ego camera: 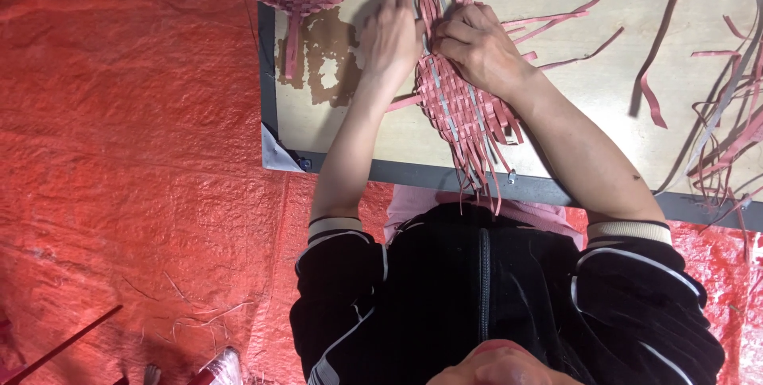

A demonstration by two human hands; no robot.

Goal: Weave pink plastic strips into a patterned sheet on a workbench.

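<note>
Head view | left hand (pixel 389 35), right hand (pixel 477 45) press pink woven mat (pixel 461 111) on board (pixel 588 91)

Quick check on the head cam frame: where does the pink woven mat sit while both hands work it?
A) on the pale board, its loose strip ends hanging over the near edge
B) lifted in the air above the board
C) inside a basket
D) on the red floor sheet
A: the pink woven mat lies flat on the pale board, with the left hand and right hand pressing on it and its strip ends trailing past the board's dark near edge.
</note>
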